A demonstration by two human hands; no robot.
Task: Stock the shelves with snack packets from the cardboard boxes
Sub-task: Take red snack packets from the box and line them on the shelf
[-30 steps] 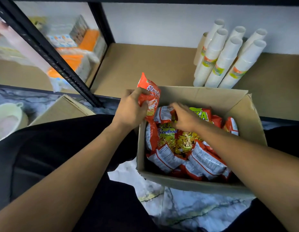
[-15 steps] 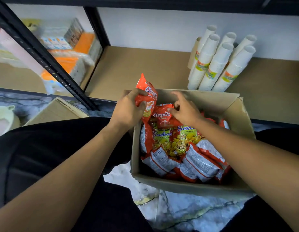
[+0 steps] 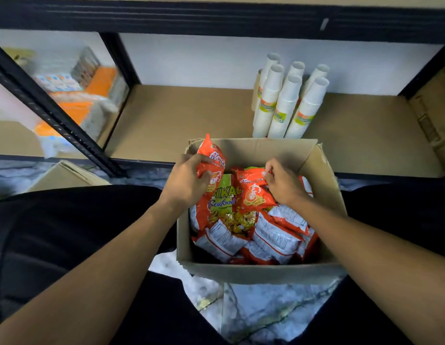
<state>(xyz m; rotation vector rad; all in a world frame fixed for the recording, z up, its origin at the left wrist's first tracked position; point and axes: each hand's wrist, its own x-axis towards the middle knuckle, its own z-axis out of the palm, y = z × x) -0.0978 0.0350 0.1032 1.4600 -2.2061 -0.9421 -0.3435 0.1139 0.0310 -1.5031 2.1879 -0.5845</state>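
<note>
Two snack packets held over the cardboard box (image 3: 323, 175).
The left hand (image 3: 185, 185) grips an orange packet (image 3: 212, 158) upright at the box's ten o'clock; the right hand (image 3: 282, 185) pinches a second packet (image 3: 253, 195) near centre.

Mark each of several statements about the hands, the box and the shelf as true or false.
1. The left hand grips an upright orange snack packet at the left side of the open brown cardboard box. True.
2. The right hand is flat and holds nothing. False: it pinches the top of a second orange packet inside the box.
3. Stacks of white paper cups stand on the brown shelf board beyond the box. True.
4. The box holds orange packets only. False: a green seafood packet lies among them.
</note>
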